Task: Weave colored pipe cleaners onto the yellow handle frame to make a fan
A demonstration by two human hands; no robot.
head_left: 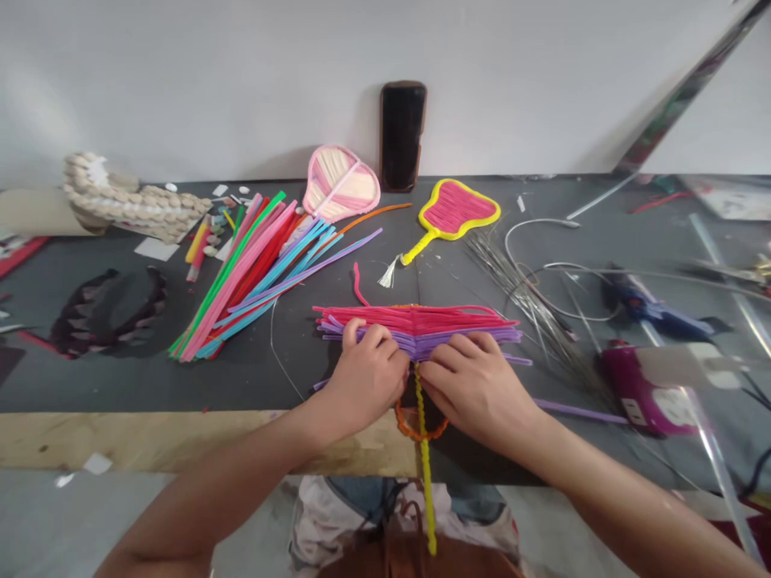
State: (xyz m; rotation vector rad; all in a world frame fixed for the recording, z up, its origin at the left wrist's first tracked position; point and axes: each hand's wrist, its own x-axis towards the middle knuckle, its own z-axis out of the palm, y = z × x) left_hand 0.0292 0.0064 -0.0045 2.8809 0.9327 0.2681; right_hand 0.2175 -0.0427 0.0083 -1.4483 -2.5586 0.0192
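A band of red pipe cleaners (pixel 451 317) lies crosswise, with a row of purple pipe cleaners (pixel 415 347) along its near side. Both rows bend slightly at the middle, where a twisted yellow stem (pixel 426 474) runs down toward me past the table edge. Part of an orange pipe-cleaner loop (pixel 415 436) shows below the rows; the rest is hidden. My left hand (pixel 366 381) is closed on the purple pipe cleaners left of the stem, fingers curled. Close on the other side, my right hand (pixel 482 387) grips them too, with thumb and fingertips by the stem.
Loose coloured pipe cleaners (pixel 241 281) lie at the left. Behind stand a phone (pixel 402 136), a pink-and-yellow fan shape (pixel 458 210) and a pale pink one (pixel 342 185). Thin wires (pixel 530 293), pliers (pixel 656 309) and a magenta object (pixel 644 393) are at the right.
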